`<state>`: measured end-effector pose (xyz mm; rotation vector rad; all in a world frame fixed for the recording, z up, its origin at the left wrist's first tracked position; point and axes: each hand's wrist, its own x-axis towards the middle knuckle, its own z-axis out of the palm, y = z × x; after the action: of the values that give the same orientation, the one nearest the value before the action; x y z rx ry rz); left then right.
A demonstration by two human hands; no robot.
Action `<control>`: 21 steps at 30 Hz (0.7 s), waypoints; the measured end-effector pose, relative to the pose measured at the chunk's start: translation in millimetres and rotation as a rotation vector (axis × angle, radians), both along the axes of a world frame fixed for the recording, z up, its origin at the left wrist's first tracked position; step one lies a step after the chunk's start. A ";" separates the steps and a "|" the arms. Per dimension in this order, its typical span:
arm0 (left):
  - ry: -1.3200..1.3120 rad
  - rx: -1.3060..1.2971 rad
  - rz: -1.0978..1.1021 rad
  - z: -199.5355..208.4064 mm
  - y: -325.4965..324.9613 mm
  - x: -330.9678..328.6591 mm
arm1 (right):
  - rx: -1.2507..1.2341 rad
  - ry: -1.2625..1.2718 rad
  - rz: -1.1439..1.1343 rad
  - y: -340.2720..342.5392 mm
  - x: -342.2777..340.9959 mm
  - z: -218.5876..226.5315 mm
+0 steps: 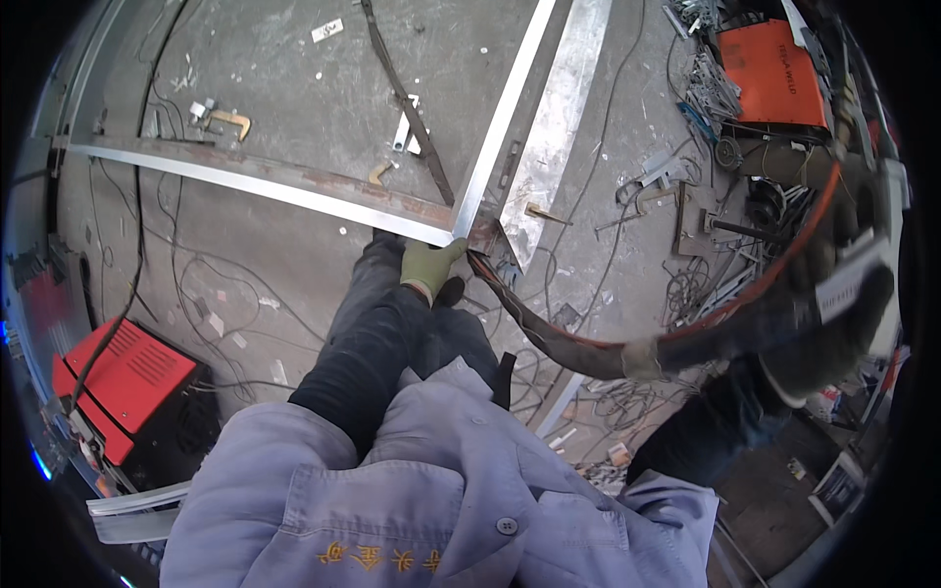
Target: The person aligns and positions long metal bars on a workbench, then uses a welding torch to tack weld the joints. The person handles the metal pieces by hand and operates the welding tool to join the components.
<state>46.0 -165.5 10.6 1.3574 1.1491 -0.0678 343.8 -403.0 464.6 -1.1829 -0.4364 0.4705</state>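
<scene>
My left hand [429, 269], in a green-yellow work glove, grips the near corner of a metal frame [294, 200]; some fingers are hidden. Two bright bars meet at that corner, one running left and the other away from me. Out at the far right, my right hand [828, 343], in a dark glove, is blurred and closed around a thick black cable bundle [578, 355]. The bundle sags from beside the frame corner toward that hand and has an orange-red strand. A white labelled piece [851, 281] shows at the right hand; what it belongs to is unclear.
Right of the frame lies a flat metal strip [564, 103] with a brass-coloured clamp [539, 212]. An orange machine [771, 73] stands at far right, amid metal scraps. A red machine [127, 377] stands at left. Loose cables and another clamp [231, 122] lie on the floor.
</scene>
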 end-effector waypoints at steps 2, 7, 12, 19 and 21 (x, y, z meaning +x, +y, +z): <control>0.090 -0.054 -0.071 35.6 1.9 13.2 | -0.025 0.080 0.065 46.7 23.3 -20.3; 0.159 0.027 -0.054 82.1 10.5 25.4 | -0.083 0.162 0.238 141.2 61.3 -67.0; 0.188 -0.238 -0.045 78.5 17.0 28.4 | 0.090 0.249 0.537 210.3 99.8 -121.8; 0.367 -0.060 -0.078 52.1 -0.1 22.6 | -0.026 -0.065 0.200 279.9 69.5 -192.2; 0.335 -0.108 -0.044 55.7 2.4 21.7 | -0.093 -0.094 0.270 294.0 56.9 -198.5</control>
<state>67.7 -163.2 66.4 1.3060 1.3724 -0.3958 400.7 -109.0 266.0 -1.2446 -0.6654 0.6754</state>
